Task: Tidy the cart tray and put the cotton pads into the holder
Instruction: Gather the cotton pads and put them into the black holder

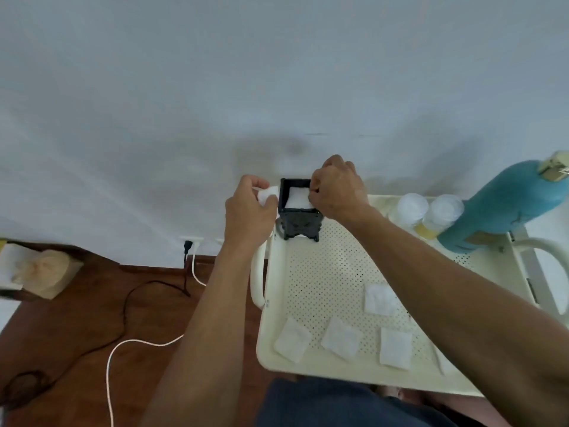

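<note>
A black square holder (299, 222) stands at the far left corner of the cream perforated cart tray (323, 266). A white cotton pad (298, 197) lies in its open top. My right hand (337, 188) is at the holder's right rim, fingers pinched on that pad's edge. My left hand (249, 208) is just left of the holder and grips a small bunch of white cotton pads (267, 195). Several square pads lie loose along the tray's near side, such as one at the near left (292, 339) and one further right (395, 348).
A teal bottle (498, 208) leans at the tray's far right, beside two clear jars with pale lids (412, 209). The cart's left handle (258, 272) is under my left wrist. Black and white cables (129, 343) run across the wooden floor at left.
</note>
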